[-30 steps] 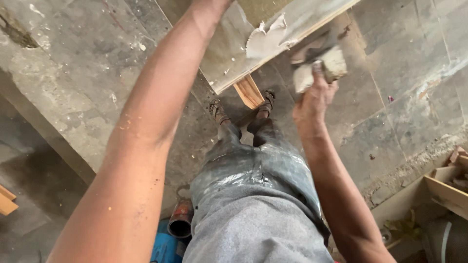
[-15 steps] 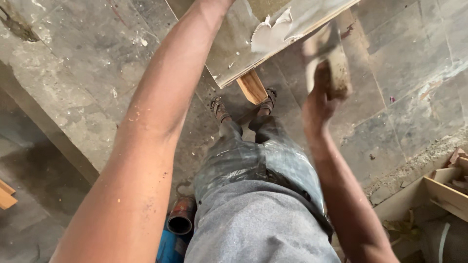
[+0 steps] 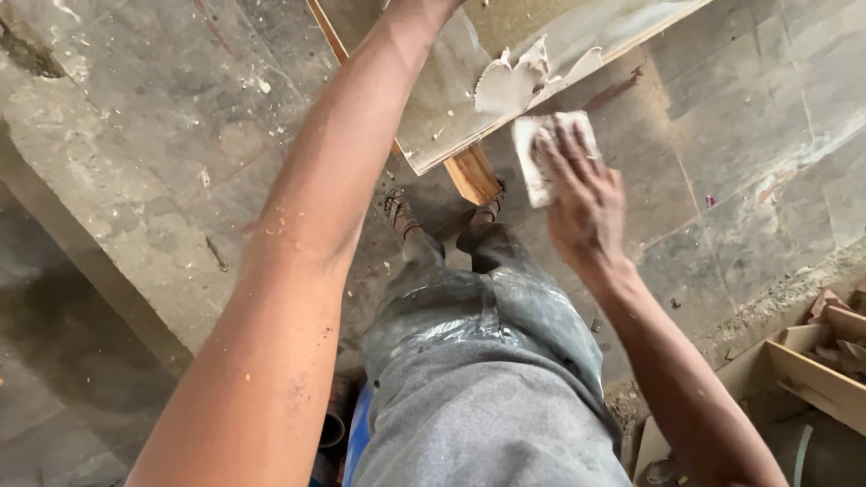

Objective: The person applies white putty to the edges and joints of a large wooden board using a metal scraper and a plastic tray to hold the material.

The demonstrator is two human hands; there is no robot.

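While the right hand (image 3: 585, 194) presses a pale sanding block (image 3: 552, 155) flat-palmed, fingers spread, just under the board (image 3: 451, 117) edge w/ flaking filler, left hand's out of frame above the board (grip unknown), so block could slip.

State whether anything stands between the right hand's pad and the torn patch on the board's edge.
Nothing visible does. The right hand presses the pale pad just below the torn patch on the board; only bare edge separates them.
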